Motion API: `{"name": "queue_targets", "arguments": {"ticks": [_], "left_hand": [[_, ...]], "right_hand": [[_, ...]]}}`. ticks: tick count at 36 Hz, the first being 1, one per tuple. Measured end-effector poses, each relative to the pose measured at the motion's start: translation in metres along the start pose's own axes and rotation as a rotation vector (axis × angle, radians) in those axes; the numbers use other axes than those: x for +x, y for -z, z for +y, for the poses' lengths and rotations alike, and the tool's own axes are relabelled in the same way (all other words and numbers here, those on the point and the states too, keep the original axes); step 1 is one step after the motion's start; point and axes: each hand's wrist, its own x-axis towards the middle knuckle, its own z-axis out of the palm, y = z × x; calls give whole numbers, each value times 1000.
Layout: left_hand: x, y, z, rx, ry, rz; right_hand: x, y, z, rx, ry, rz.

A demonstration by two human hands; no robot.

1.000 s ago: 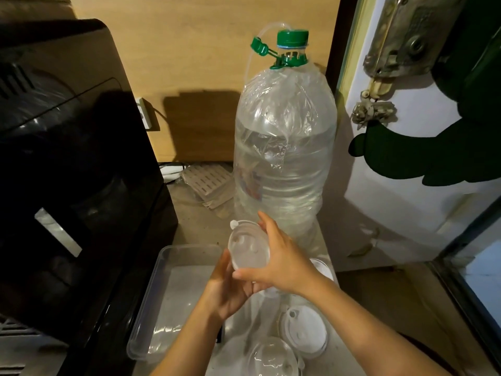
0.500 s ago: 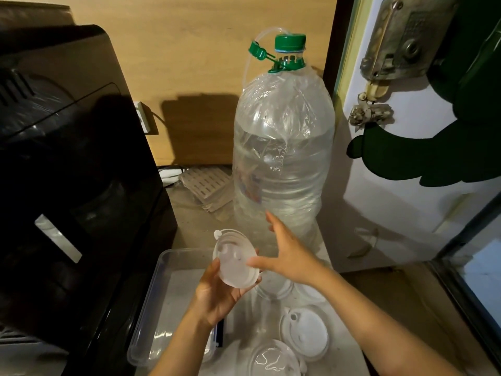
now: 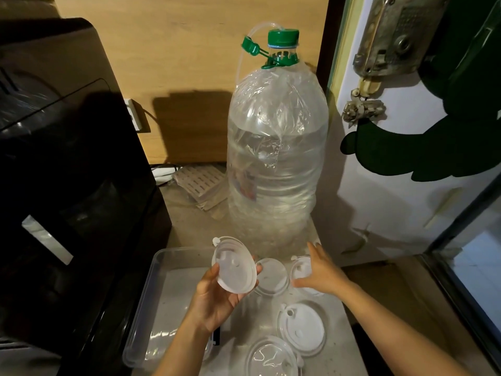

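Note:
My left hand [image 3: 214,297] holds a clear round plastic lid [image 3: 234,265], tilted up, above the right edge of a clear plastic tray [image 3: 151,302]. My right hand [image 3: 322,271] reaches with spread fingers over another round lid [image 3: 299,270] lying on the counter. Between the two hands lies a further lid [image 3: 271,275]. Two more round lids, one white [image 3: 302,329] and one clear [image 3: 271,358], lie nearer to me.
A big water bottle [image 3: 276,158] with a green cap stands just behind the lids. A black appliance [image 3: 62,185] fills the left side. A white door [image 3: 393,158] with a metal latch is at the right. A slatted object [image 3: 195,180] lies at the back.
My right hand let go of the held lid and moved right and down toward a lid on the counter. My left hand carried the lid to the left, over the tray's edge.

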Motion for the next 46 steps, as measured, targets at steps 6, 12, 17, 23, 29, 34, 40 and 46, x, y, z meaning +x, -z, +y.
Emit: {"name": "queue_targets", "arguments": {"ticks": [6,12,17,23,29,34,40,46], "left_hand": [[3,3,-2,3,36,8],[4,2,-3,-23,51,3],[6,4,-4,-18,63,4],[7,3,-3,-35,73,2],[8,0,-2,-54,74,9],[11,-3,-1,-67,72,4],[11,-9,-2,-63,54,-61],[10,-17,-1,-3,-7,-117]], "right_hand": [[1,-10,3,-70,-37,-4],[2,-18,3,-73,-65,-26],[3,-20,3,-82,-69,-12],[4,-13,3,-60,-72,7],[1,12,-7,-15,-21,123],[-12,38,-33,65,98,209],[-38,52,-71,205,334,196],[-51,32,-94,266,493,54]]}}
